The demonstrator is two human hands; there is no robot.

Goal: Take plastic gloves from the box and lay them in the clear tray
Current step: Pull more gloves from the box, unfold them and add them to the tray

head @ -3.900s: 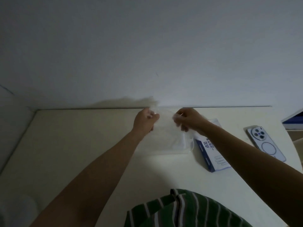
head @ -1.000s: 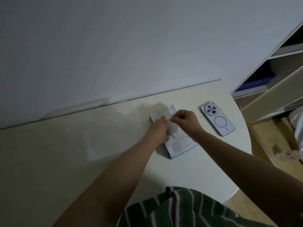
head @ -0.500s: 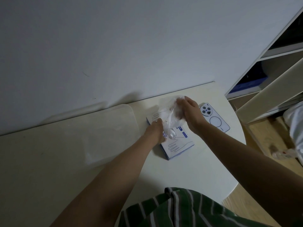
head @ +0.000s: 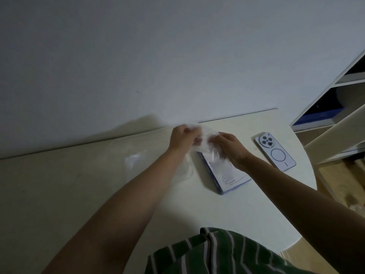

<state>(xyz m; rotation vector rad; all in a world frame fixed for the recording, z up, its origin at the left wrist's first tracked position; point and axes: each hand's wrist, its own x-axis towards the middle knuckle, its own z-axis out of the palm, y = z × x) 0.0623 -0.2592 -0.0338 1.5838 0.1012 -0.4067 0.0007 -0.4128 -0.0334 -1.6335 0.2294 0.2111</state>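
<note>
A thin clear plastic glove (head: 205,142) hangs crumpled between both hands above the table. My left hand (head: 181,138) pinches its left edge and my right hand (head: 230,148) pinches its right side. Under them lies the flat white and blue glove box (head: 227,178) with a hand outline printed on it. The clear tray (head: 138,157) sits to the left of the box against the wall; it is hard to make out, and my left forearm crosses its right end.
A white phone (head: 275,151) lies face down to the right of the box. The round white table (head: 246,214) ends at the right, with wooden floor beyond. White shelves (head: 335,119) stand at the far right. A wall runs behind the table.
Both hands have lifted off the box with a glove pulled out of it. The left hand let go of the box and now holds the glove's left edge.
</note>
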